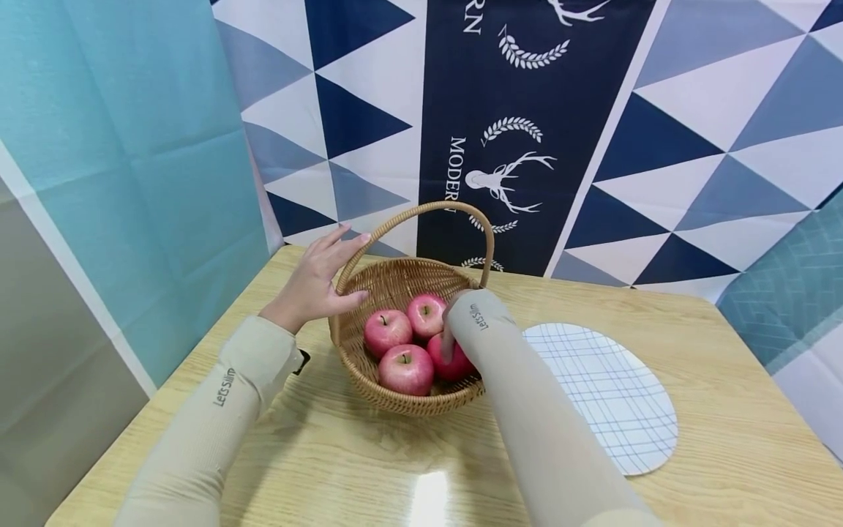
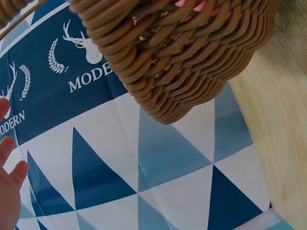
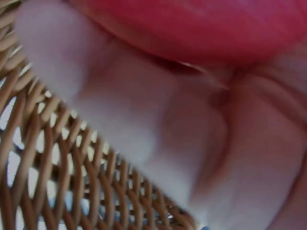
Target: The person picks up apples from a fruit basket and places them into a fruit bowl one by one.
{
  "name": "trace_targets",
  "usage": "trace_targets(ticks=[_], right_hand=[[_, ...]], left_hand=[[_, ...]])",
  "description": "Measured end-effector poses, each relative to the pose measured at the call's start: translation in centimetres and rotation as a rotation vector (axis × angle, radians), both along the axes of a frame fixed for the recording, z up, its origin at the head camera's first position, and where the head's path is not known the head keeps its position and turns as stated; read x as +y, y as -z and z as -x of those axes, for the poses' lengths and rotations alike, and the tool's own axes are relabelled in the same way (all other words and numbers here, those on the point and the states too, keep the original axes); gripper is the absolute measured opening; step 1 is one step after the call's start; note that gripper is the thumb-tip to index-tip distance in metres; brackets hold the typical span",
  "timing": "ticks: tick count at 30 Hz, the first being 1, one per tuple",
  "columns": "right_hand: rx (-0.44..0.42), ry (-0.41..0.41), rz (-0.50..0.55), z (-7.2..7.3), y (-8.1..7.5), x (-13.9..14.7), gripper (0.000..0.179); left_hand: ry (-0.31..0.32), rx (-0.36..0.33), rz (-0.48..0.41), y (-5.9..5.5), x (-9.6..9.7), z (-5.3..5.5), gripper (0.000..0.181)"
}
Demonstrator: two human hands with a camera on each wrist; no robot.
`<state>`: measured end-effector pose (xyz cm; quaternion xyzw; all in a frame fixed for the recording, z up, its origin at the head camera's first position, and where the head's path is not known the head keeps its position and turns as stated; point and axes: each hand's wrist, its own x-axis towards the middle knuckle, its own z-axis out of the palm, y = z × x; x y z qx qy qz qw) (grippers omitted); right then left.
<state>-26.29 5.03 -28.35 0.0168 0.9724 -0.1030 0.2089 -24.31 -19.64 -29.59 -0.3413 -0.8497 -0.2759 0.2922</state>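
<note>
A wicker basket point(image 1: 388, 278) with a tall arched handle point(image 1: 454, 206) stands on the table and holds several red apples. My right hand point(image 1: 453, 315) reaches down inside it at the right and grips the rightmost apple point(image 1: 459, 366). In the right wrist view, curled fingers point(image 3: 124, 110) lie along the underside of that apple, close against the woven wall. At the basket's left side, my left hand point(image 1: 316, 282) is spread beside the handle's base, fingers extended and thumb over the rim. Three other apples, one of them in front point(image 1: 406, 372), sit to the left of the gripped one.
To the right of the basket lies a flat oval white mat point(image 1: 606, 395) with blue grid lines, partly behind my right sleeve. The wooden table point(image 1: 342, 468) meets a patterned cloth backdrop point(image 1: 369, 95) at the back. A plain blue-green cloth point(image 1: 132, 168) hangs along the left.
</note>
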Motion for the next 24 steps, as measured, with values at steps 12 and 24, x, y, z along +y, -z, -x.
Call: trace_targets(ticks=[12,24], right_hand=[[-0.1,-0.197,-0.205,3.8,0.4,0.2,0.055],[-0.163,-0.522,-0.113,2.1,-4.9,-0.5,0.06]], left_hand=[[-0.026,-0.044,0.013,-0.3,0.0,-0.3,0.077],[-0.036,-0.053,0.029,-0.3,-0.1,-0.4,0.077]])
